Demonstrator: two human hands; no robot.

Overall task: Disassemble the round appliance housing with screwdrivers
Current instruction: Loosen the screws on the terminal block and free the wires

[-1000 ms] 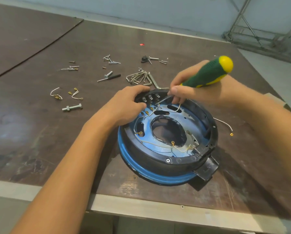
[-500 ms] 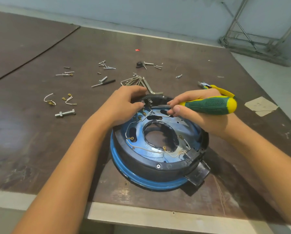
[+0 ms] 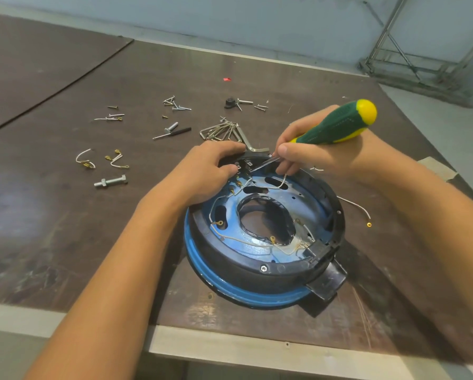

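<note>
Right, the brown table (image 3: 65, 229) carries everything, and the round housing (image 3: 238, 263) sits where it sat 0.5 s ago. It is near the front edge, open side up, blue pan below the black ring, with its black tab pointing to the near right. The left hand (image 3: 202, 171) still clamps the far-left rim, fingers curled over the edge and thumb down inside by the terminal block (image 3: 243, 165).

Over to the right hand (image 3: 320, 157): it is wrapped round the screwdriver (image 3: 336, 127), fingertips pinching low on the shaft. And here is the change: 0.5 s ago that green handle lay almost level, yellow cap pointing right. Now it has swung up, cap high and to the far right, back to about the slant of 1 s ago. Its long axis runs from that cap down and left to the tip, which meets the terminal block at the housing's far rim. Whether the tip is seated in a screw head is hard to say, with the shaft blurred.

Behind the hands, a fan of hex keys (image 3: 224, 131) lies just beyond the rim. 1 bolt (image 3: 110, 181) lies well off to the left, and 1 loose wire (image 3: 358, 207) curves just right of the housing. Small screws (image 3: 175, 104) are scattered further back.
</note>
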